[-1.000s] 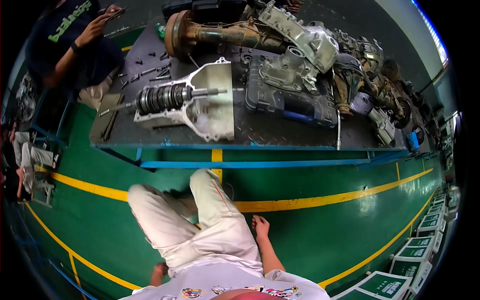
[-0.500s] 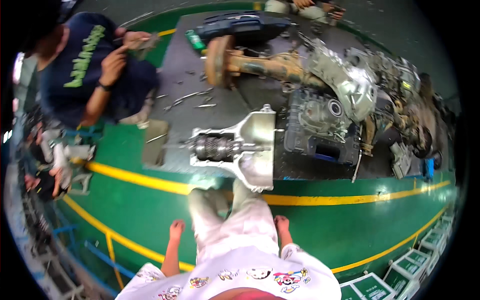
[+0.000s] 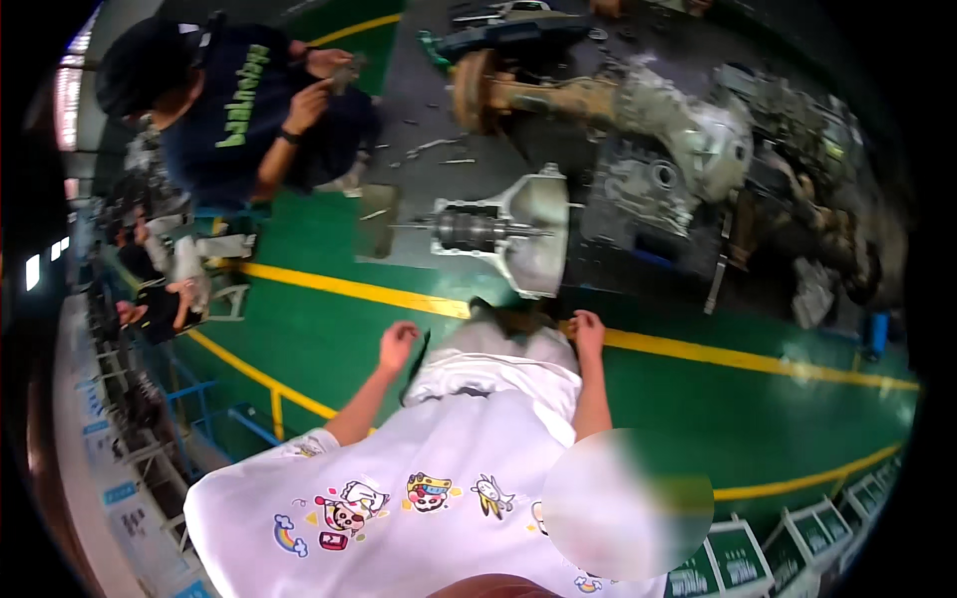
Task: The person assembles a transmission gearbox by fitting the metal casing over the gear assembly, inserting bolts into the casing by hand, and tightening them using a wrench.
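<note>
My left hand (image 3: 398, 344) hangs beside my left hip, its fingers loosely bent and holding nothing. Near the right hip is my right hand (image 3: 587, 327), also without anything in it, fingers slightly apart. Both are off the table and touch no part. Closest ahead of them, at the table's near edge, lies a silver gearbox housing (image 3: 538, 241) with its wide bell end to the right. A dark gear set on a shaft (image 3: 469, 229) sits within its narrower left section.
At the far left a co-worker (image 3: 244, 115) holds a small part. The dark table (image 3: 419, 110) carries a rusty axle (image 3: 548, 98), a silver casing (image 3: 703, 135), a black case (image 3: 658, 247) and several loose tools. Green crates (image 3: 736, 558) stand at the lower right.
Both my hands have risen toward the table, staying empty. My view has tilted and shifted, so the table and gearbox housing appear higher and the co-worker farther right.
</note>
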Demonstrator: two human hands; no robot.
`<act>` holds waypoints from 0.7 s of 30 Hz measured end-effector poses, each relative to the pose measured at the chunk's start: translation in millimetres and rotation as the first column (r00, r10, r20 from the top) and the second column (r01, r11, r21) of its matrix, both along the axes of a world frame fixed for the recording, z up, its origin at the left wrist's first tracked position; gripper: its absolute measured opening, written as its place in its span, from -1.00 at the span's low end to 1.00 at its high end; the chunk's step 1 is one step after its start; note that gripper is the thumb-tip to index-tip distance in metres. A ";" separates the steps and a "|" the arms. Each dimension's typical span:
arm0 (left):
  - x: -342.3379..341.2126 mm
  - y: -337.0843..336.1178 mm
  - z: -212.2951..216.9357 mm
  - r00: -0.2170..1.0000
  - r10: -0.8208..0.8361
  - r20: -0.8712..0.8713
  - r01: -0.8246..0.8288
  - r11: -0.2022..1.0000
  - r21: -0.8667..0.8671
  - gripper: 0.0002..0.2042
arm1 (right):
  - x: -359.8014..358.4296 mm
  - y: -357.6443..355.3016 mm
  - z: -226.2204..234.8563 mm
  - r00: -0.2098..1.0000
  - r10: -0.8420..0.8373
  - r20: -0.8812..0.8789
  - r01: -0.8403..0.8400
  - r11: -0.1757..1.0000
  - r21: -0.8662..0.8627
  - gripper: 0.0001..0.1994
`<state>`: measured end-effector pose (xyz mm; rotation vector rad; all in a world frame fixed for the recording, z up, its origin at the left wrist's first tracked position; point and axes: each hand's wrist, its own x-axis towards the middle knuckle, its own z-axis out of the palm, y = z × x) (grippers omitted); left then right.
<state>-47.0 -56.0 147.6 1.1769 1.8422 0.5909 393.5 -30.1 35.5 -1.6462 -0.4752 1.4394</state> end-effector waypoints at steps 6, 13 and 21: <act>84.4 103.3 13.9 0.935 -0.172 0.310 0.151 0.984 0.089 -0.85 | 57.2 -128.0 -2.1 0.943 0.158 0.293 -0.055 0.941 -0.333 -0.85; 150.8 175.3 31.6 0.851 -0.341 0.399 0.252 0.932 0.259 -0.87 | 74.5 -197.1 -8.2 0.937 -0.215 0.274 0.341 0.724 -0.600 -0.84; 265.2 241.4 68.2 0.808 -0.462 0.364 0.330 0.869 0.369 -0.83 | 177.1 3.1 22.8 0.783 -0.341 0.521 0.310 0.939 0.149 -0.79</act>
